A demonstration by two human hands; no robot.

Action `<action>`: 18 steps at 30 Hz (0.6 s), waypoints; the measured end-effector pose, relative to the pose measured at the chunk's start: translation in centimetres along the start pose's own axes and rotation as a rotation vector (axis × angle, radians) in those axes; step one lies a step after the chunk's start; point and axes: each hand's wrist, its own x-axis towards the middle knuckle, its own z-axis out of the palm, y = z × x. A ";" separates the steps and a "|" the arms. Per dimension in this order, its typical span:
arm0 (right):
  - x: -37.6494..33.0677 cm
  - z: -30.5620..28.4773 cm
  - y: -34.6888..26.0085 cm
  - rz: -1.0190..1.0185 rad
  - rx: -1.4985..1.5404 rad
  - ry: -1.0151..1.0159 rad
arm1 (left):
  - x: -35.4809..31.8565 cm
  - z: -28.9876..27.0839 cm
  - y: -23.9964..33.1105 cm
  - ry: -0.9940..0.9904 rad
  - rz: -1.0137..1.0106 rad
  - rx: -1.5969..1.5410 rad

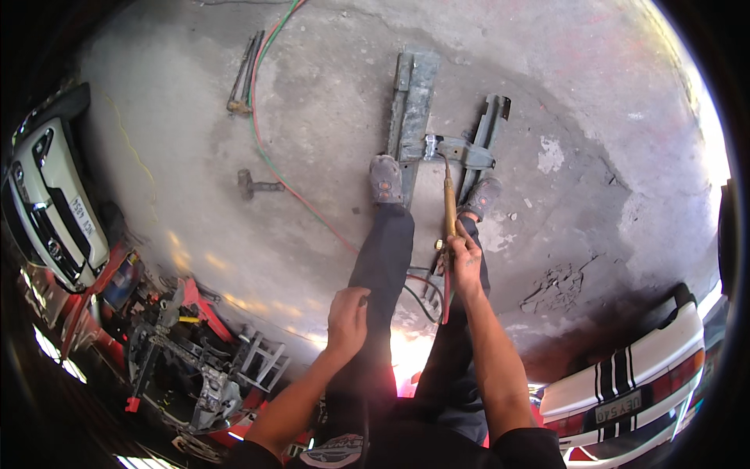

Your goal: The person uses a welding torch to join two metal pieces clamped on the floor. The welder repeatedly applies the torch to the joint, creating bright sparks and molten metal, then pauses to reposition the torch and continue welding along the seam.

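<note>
My right hand point(466, 254) is closed around the handle of a brass gas torch point(450, 203). Its thin bent tip points away from me, at a shiny patch on a grey metal crosspiece point(462, 151). That crosspiece links a wide grey steel rail point(418, 98) with a narrower rail point(488, 125) on the floor. No flame can be made out at the tip. My left hand point(347, 322) hovers by or rests on my left thigh, fingers curled; a small dark spot shows at the fingertips. My left shoe point(386, 178) stands against the wide rail, my right shoe point(483, 197) by the narrow one.
Red and green hoses point(273, 168) curve across the concrete floor on the left. Nearby lie a short hammer point(248, 185) and a long-handled tool point(241, 98). A white car front point(74, 203) and dismantled car parts point(211, 375) line the left; a striped white car point(656, 352) stands right.
</note>
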 end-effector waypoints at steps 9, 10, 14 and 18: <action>1.8 1.3 -0.5 -0.128 0.003 0.003 | 7.4 -0.8 -11.6 0.298 -0.501 -0.438; 1.5 0.9 -1.2 -0.098 -0.023 0.006 | 5.0 -0.8 -11.0 0.180 -0.511 -0.384; 0.4 -0.8 -1.4 -0.072 -0.020 0.003 | -2.3 -1.8 -5.1 -0.095 -0.430 -0.166; -0.6 -0.4 -1.7 -0.032 0.019 -0.003 | -1.9 -1.3 -1.2 0.003 -0.420 -0.212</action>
